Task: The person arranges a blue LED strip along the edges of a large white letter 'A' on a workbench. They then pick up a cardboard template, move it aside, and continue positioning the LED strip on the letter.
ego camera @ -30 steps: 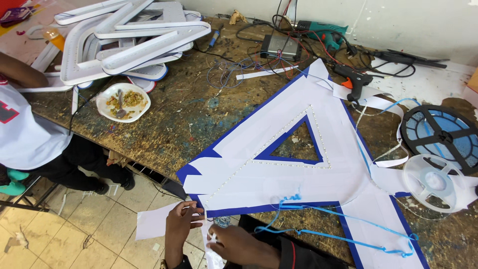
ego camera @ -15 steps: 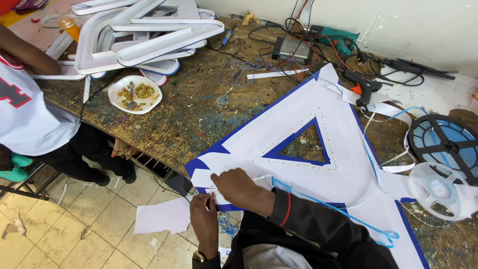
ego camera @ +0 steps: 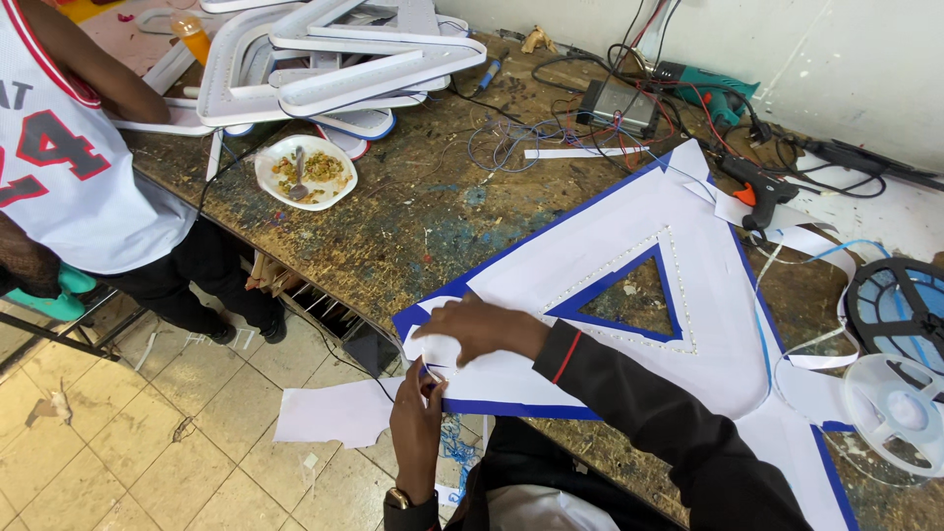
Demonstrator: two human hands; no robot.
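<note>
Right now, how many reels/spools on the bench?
2, both at the bench's right end: a dark reel wound with blue strip, cut off by the frame edge, and a clear empty reel just in front of it. More may lie out of frame.

Bright, even daylight is filling the whole frame, casting only soft, faint shadows under things on the worktop (ego camera: 413, 211). The white sheet (ego camera: 688, 265) and the wall in the upper right are glaring slightly. Straight edges are bowing toward the corners; the hands at lower centre are blurring a little.
</note>
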